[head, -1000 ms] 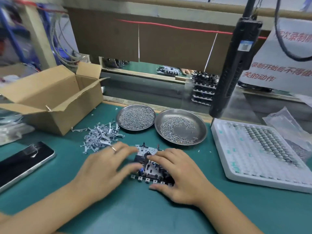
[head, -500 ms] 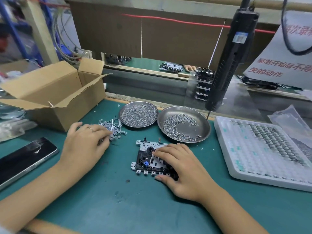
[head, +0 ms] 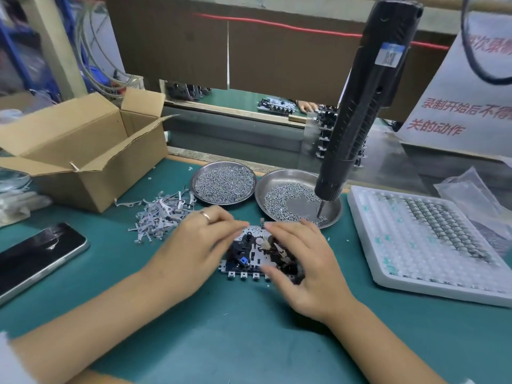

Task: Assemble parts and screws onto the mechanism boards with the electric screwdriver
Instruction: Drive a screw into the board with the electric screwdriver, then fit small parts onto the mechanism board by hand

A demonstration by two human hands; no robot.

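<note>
While hanging untouched, screwdriver [head: 357,112] above dish [head: 279,180]; both hands' loose fingers on board [head: 250,252].

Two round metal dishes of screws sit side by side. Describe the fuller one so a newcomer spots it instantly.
Start at the open cardboard box on the green mat's left. Just right of it, beyond the pile of small grey metal parts, lies the fuller dish. Screws cover its whole floor, and the hanging electric screwdriver points into its half-bare neighbour instead.
</note>
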